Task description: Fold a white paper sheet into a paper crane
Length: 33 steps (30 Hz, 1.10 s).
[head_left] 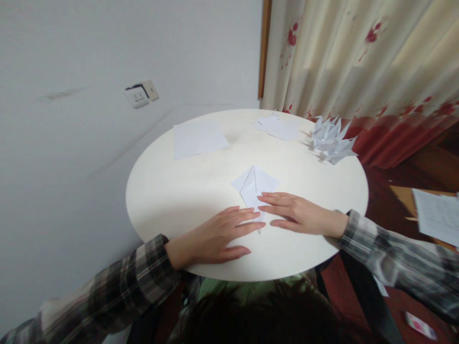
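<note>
A partly folded piece of white paper [250, 184] lies flat on the round white table [172, 191], with creased flaps and a narrow point toward me. My left hand [225, 234] rests over its lower end, fingers stretched out and pressing down. From the right, my right hand [299, 212] lies flat with its fingertips on the paper's right side. Neither hand grips anything. The fingers cover part of the lower half of the paper.
A large white sheet [199, 138] lies at the back left of the table. Smaller paper pieces [278, 128] lie at the back. Several folded paper cranes [332, 138] are clustered at the back right. A wall with a socket [136, 97] and a curtain [333, 57] stand behind.
</note>
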Available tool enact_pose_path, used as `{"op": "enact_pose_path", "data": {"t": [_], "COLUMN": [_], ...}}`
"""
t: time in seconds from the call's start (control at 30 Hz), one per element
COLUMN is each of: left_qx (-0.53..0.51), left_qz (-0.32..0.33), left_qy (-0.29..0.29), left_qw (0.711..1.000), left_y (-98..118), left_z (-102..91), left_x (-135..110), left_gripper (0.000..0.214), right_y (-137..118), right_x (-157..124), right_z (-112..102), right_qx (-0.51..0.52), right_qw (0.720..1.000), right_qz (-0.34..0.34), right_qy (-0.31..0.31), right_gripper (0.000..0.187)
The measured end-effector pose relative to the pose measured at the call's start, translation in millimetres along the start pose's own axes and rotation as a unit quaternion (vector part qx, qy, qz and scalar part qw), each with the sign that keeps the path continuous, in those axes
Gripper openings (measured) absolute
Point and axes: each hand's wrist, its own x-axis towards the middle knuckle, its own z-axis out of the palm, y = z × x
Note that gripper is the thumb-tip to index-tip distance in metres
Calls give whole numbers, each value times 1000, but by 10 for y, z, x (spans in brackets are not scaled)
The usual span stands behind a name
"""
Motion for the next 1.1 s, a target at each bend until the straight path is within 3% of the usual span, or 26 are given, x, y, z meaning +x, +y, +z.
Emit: {"op": "enact_pose_path", "data": {"t": [1.1], "left_qx": [-1], "left_qz": [12], "left_qy": [8], "left_qw": [1000], "left_y": [-14], "left_z": [-6], "left_x": [-21], "left_gripper": [39], "right_y": [-4], "right_x": [-7], "right_z": [0], "right_qx": [5], "right_qw": [1000], "right_qz": [0], "right_qy": [4], "right_gripper": [47]}}
